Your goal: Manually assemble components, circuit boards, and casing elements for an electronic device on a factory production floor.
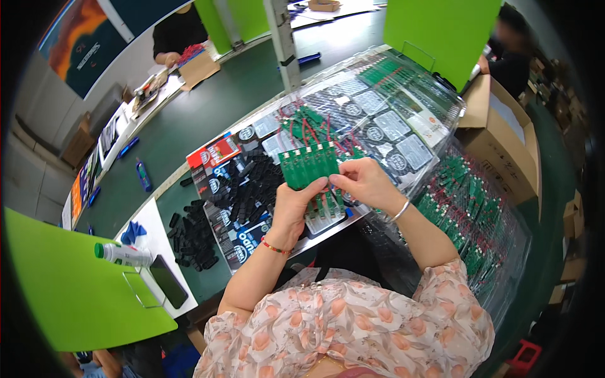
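Between my two hands is a green circuit board panel, made of several narrow strips side by side with pale tips along the far edge. My left hand grips its near edge, thumb lying over the board. At the near right corner, my right hand pinches the panel, its fingertips close to my left thumb. More narrow green boards lie just below the panel, partly covered by my hands. Beyond it sits a heap of small green boards with red wires. Left of my left hand is a pile of small black plastic pieces.
More black pieces lie further left, near a phone and a white bottle. At the right are a plastic bag of wired boards and a cardboard box. Green partitions border the table; other people sit beyond.
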### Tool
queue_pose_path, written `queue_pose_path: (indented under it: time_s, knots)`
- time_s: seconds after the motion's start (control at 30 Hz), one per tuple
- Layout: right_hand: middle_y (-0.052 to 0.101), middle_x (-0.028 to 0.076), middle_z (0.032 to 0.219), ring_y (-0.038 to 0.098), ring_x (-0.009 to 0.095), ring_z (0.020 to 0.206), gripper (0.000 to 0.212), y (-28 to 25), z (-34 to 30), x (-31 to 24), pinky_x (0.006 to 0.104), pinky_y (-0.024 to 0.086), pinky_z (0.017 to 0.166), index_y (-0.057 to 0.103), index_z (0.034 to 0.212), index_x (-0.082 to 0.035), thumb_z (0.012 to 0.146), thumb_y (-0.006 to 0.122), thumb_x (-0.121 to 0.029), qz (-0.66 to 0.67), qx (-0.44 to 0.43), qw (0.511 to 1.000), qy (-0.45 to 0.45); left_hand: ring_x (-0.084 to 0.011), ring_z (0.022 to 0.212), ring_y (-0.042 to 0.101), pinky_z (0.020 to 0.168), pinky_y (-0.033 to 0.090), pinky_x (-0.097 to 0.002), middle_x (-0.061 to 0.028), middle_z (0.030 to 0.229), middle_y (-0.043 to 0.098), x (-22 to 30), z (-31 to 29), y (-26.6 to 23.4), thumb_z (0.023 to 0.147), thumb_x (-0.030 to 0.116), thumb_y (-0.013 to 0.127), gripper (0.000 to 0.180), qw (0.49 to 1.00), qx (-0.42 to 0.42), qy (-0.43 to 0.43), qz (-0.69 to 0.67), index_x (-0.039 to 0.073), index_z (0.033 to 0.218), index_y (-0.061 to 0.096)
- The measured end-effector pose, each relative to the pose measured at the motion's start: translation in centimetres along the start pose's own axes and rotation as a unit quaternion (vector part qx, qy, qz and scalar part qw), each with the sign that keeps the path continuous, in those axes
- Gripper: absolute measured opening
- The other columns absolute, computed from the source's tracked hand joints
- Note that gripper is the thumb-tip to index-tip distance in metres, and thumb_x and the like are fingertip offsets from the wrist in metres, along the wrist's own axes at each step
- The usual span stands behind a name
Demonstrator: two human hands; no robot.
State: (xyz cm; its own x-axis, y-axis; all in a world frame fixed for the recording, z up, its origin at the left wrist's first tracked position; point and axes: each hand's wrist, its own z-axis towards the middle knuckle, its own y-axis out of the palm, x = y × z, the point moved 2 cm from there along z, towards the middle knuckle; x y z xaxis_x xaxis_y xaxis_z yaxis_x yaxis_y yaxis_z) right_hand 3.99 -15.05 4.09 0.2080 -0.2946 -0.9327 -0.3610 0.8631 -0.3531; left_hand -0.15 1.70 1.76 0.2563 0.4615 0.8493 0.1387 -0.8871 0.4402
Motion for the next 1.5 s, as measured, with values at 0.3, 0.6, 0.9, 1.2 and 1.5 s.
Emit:
queue_pose_path:
  time_s: [0.3, 0.6, 0.9, 1.2, 1.5]
  knots:
    - [0.05, 0.015, 0.05, 0.049, 0.028, 0.042, 0.03, 0.2, -0.9, -0.7, 0.0368, 0.038, 0.045, 0.055, 0.057, 0.0, 0.077, 0.069, -0.016, -0.136, 0.153, 0.973, -0.107, -0.0073, 0.067, 0.06, 0.06, 0.044, -0.0211, -0.0035, 0.082, 0.069, -0.7, -0.5, 1.9, 0.082, 0.006, 0.074, 0.01, 0.977, 0.069, 0.173, 0.106, 0.0, 0.089, 0.07]
    - [0.062, 0.014, 0.062, 0.064, 0.033, 0.062, 0.023, -3.9, 0.4, 1.8, 0.0436, 0.051, 0.062, 0.065, 0.065, -0.005, 0.076, 0.07, -0.025, -0.304, 0.084, 0.948, -0.049, -0.0062, 0.067, 0.059, 0.058, 0.042, -0.0207, -0.0019, 0.078, 0.068, -0.4, 0.3, 1.1, 0.087, 0.012, 0.07, 0.011, 0.981, 0.053, 0.17, 0.081, 0.002, 0.089, 0.068]
    - [0.061, 0.009, 0.058, 0.058, 0.015, 0.052, 0.025, -4.2, 0.3, 2.3, 0.0315, 0.045, 0.05, 0.067, 0.074, 0.0, 0.082, 0.07, -0.024, -0.226, 0.108, 0.965, -0.082, -0.009, 0.073, 0.062, 0.059, 0.044, -0.0211, -0.0056, 0.087, 0.069, -1.2, -0.3, 1.9, 0.088, 0.014, 0.069, 0.013, 0.998, -0.015, 0.06, -0.026, 0.003, 0.095, 0.067]
    - [0.049, 0.001, 0.051, 0.038, 0.004, 0.048, 0.033, -1.6, -0.5, 0.5, 0.0272, 0.031, 0.043, 0.06, 0.065, 0.002, 0.087, 0.066, -0.021, -0.06, 0.004, 0.997, -0.058, -0.0088, 0.066, 0.059, 0.059, 0.046, -0.0219, -0.0035, 0.084, 0.068, -1.4, -0.1, 1.5, 0.09, 0.014, 0.066, 0.013, 0.995, -0.065, 0.072, 0.008, 0.002, 0.095, 0.067]
    - [0.049, 0.015, 0.048, 0.047, 0.026, 0.041, 0.033, 0.8, -1.2, -0.2, 0.0367, 0.036, 0.044, 0.057, 0.056, 0.0, 0.079, 0.069, -0.02, -0.122, 0.161, 0.974, -0.1, -0.0067, 0.062, 0.056, 0.055, 0.044, -0.0212, -0.0028, 0.078, 0.065, -1.9, -0.8, 1.7, 0.091, 0.011, 0.065, 0.012, 0.97, 0.049, 0.205, 0.123, -0.001, 0.09, 0.066]
